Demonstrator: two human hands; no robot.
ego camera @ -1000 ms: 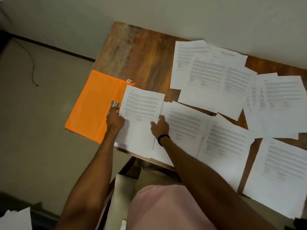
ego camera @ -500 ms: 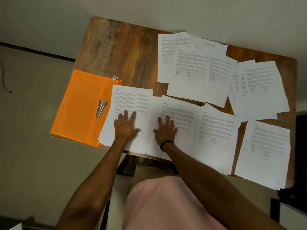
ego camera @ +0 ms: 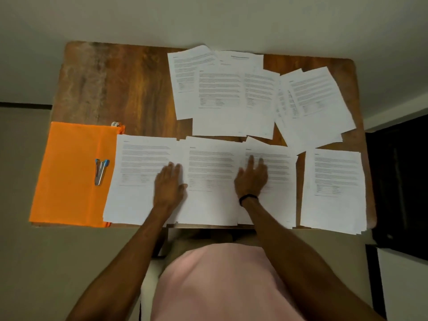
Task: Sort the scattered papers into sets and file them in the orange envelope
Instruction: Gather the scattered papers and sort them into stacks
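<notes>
Several printed white sheets cover the wooden table (ego camera: 129, 89). A near row runs from the left sheet (ego camera: 139, 172) past a middle sheet (ego camera: 210, 181) and a third sheet (ego camera: 278, 172) to a right-hand stack (ego camera: 333, 188). More papers (ego camera: 220, 93) overlap at the back, with another pile (ego camera: 315, 105) at the back right. The orange envelope (ego camera: 69, 177) lies flat at the table's left front corner. My left hand (ego camera: 170, 185) rests flat with straight fingers where the left and middle sheets meet. My right hand (ego camera: 252, 177), blurred, lies flat on the third sheet.
A stapler (ego camera: 100, 171) with blue tips lies on the envelope. The back left of the table shows bare wood. A wall runs behind the table. A dark piece of furniture (ego camera: 398, 186) stands to the right. Papers overhang the near edge.
Both hands slid to the right across the near row: the left from the leftmost sheet to its right edge, the right from the middle sheet onto the third. The camera view also shifted.
</notes>
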